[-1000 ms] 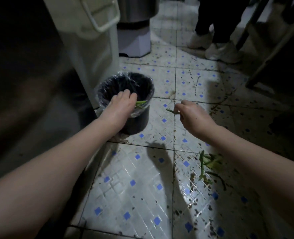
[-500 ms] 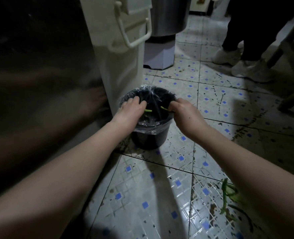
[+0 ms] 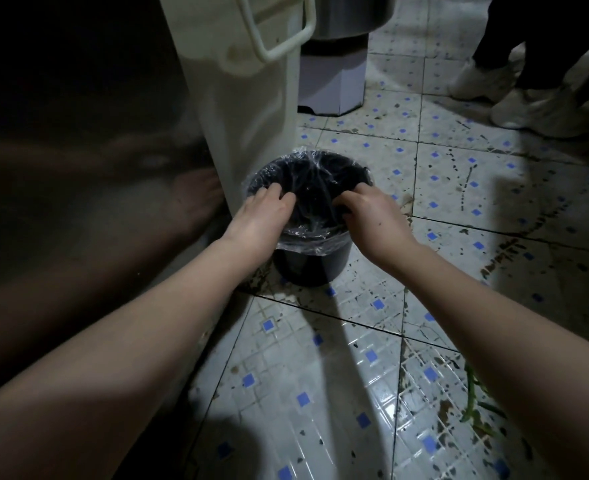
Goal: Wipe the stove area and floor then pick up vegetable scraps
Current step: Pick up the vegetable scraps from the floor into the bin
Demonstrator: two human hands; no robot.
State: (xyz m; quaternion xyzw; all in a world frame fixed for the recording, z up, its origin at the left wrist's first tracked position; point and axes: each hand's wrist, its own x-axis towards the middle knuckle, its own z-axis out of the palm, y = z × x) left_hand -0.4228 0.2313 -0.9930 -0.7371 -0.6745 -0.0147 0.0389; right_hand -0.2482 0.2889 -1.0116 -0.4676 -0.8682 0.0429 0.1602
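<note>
Both hands sit over the mouth of the small black bin (image 3: 312,265), which stands on the tiled floor (image 3: 320,358) just beside a tall white container (image 3: 251,109). Left hand (image 3: 263,216) rests on the near-left rim, fingers curled down into the clear liner (image 3: 307,233). Right hand (image 3: 372,216) is at the right rim, fingers bent inward over the opening. Can't tell whether either hand holds anything; fingertips vanish into the dark interior.

Remaining vegetable scraps (image 3: 475,400) lie on the floor well apart from the bin, back toward the person and to the right, close under the right forearm. Long green stem runs roughly near-to-far. Right hand looks nearer, so the next pick likely falls to it, pulling back and down.

Scraps partly covered by the forearm, dim. Bin contents unreadable. Another person's shoes (image 3: 528,102) stand far right.
</note>
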